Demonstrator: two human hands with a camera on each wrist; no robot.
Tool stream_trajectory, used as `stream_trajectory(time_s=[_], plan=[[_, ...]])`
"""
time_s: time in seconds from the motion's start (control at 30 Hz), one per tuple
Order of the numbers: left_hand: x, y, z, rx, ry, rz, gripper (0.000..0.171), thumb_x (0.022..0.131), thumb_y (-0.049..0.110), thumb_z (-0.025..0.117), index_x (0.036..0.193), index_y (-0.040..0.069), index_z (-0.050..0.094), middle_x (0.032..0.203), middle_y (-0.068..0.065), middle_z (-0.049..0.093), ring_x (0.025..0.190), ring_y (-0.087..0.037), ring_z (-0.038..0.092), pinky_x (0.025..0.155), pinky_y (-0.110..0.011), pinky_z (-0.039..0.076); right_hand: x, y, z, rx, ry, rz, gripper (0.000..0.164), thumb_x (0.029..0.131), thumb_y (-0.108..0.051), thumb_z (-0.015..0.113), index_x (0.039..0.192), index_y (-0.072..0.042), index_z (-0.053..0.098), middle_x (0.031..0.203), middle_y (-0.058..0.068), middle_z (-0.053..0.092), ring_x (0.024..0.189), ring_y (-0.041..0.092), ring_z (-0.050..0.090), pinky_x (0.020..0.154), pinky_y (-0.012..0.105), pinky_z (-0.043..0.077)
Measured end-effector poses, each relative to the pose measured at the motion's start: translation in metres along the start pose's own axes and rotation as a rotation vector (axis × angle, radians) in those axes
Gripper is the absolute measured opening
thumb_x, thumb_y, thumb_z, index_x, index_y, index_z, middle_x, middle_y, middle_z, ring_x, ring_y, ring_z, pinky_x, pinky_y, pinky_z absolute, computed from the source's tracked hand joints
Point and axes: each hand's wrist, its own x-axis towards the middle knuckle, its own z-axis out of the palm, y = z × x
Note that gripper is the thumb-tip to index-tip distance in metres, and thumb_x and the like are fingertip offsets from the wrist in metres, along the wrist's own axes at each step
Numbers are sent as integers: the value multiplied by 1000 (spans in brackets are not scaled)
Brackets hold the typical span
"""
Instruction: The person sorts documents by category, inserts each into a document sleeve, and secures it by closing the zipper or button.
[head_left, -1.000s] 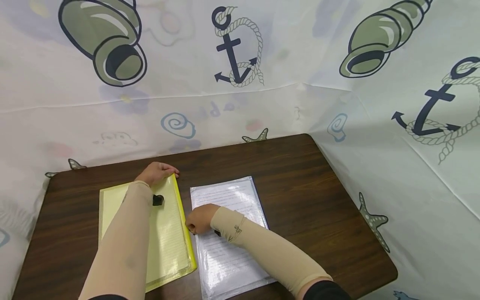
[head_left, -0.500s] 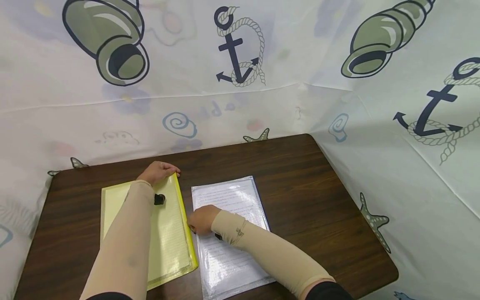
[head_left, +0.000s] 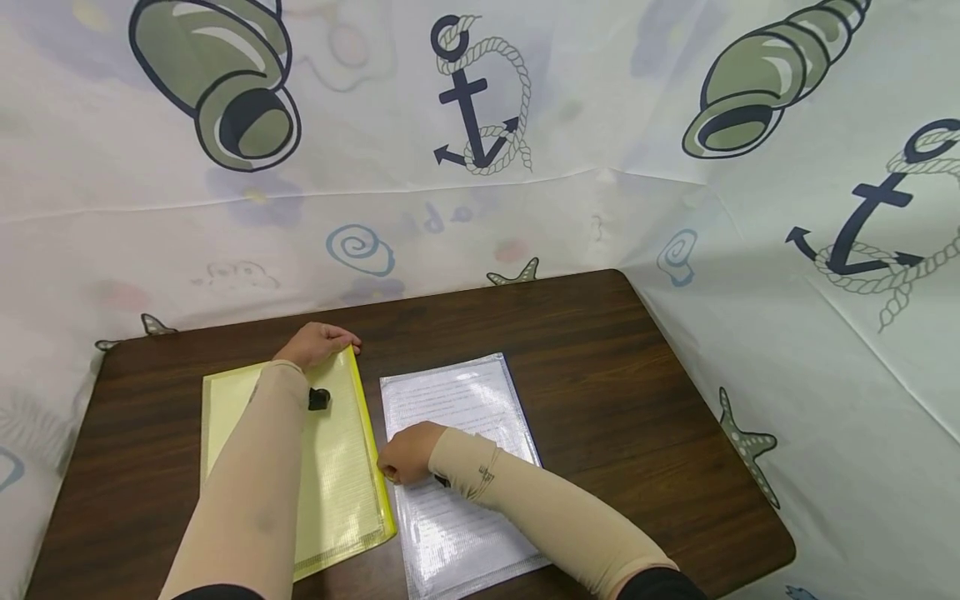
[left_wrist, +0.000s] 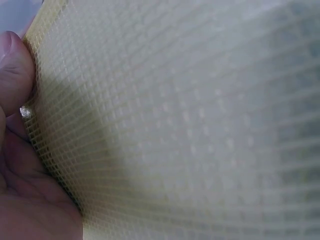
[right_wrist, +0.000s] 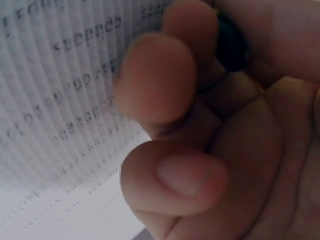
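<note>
A yellow mesh zip pouch [head_left: 337, 467] lies on the left part of the table, its bright yellow zip edge [head_left: 377, 467] facing right. My left hand [head_left: 313, 343] grips its far right corner; in the left wrist view the thumb [left_wrist: 15, 70] presses the mesh edge with the palm beneath. Halfway down that yellow edge is my right hand [head_left: 408, 454], fingers curled. The right wrist view shows a small dark zip pull [right_wrist: 232, 44] among those fingers, a speck of yellow by it. Under the right hand lies a clear mesh pouch [head_left: 457, 542] with printed sheets inside.
Both pouches lie on a dark wood-grain table [head_left: 592, 375] with rounded corners. A white cloth [head_left: 600, 100] with printed anchors and shells hangs behind it and along its right side. A narrow strip of table separates the two pouches.
My right hand has slid a little toward me along the yellow edge. The left hand keeps its grip on the far corner, and the pouches lie about where they were.
</note>
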Motion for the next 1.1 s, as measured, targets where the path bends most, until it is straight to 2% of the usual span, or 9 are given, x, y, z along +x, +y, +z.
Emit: stream_trajectory(time_s=[0.13, 0.27, 0.37, 0.47, 0.63, 0.8, 1.1], plan=[[1, -3, 0, -5, 1, 5, 34, 107, 31, 53, 121, 8, 74, 112, -6, 76, 135, -39, 48, 112, -56, 34, 1, 1, 1, 10, -7, -3, 31, 101, -27, 66, 75, -23, 49, 69, -12, 48, 63, 1, 41, 58, 18, 35], [2, -3, 1, -12, 5, 2, 35, 107, 31, 53, 121, 7, 74, 110, -5, 77, 119, -34, 57, 99, -45, 42, -1, 0, 0, 12, -6, 7, 29, 100, -28, 66, 76, -23, 51, 70, -12, 48, 64, 1, 42, 59, 18, 35], [2, -2, 2, -16, 7, -7, 35, 107, 31, 53, 122, 7, 74, 110, -5, 77, 116, -30, 58, 94, -39, 42, -3, -2, 0, 9, 3, 13, 28, 100, -29, 66, 77, -23, 52, 70, -13, 49, 64, 1, 42, 59, 18, 36], [2, -2, 1, -16, 7, -4, 35, 107, 30, 53, 122, 7, 74, 111, -6, 76, 125, -32, 54, 102, -44, 40, -5, -3, 1, -2, 6, 6, 28, 101, -25, 64, 76, -23, 52, 70, -12, 49, 64, 2, 41, 59, 18, 36], [3, -2, 2, -16, 15, 0, 34, 107, 31, 54, 121, 7, 74, 110, -6, 77, 136, -39, 46, 113, -56, 32, -9, -4, 4, 42, -35, -21, 29, 99, -20, 66, 74, -23, 52, 71, -13, 52, 65, 2, 43, 59, 18, 36], [3, -2, 2, -25, 12, 2, 34, 107, 31, 54, 120, 7, 75, 109, -5, 77, 137, -40, 45, 115, -58, 30, -9, -2, 6, 76, -36, -36, 31, 98, -22, 68, 72, -22, 51, 71, -12, 52, 65, 1, 43, 59, 18, 36], [1, 1, 1, -24, 0, 8, 35, 108, 29, 53, 123, 5, 73, 113, -9, 76, 137, -41, 44, 114, -59, 30, -10, -1, 7, 77, -11, -33, 33, 99, -18, 65, 71, -22, 48, 69, -12, 48, 62, 1, 40, 57, 17, 33]])
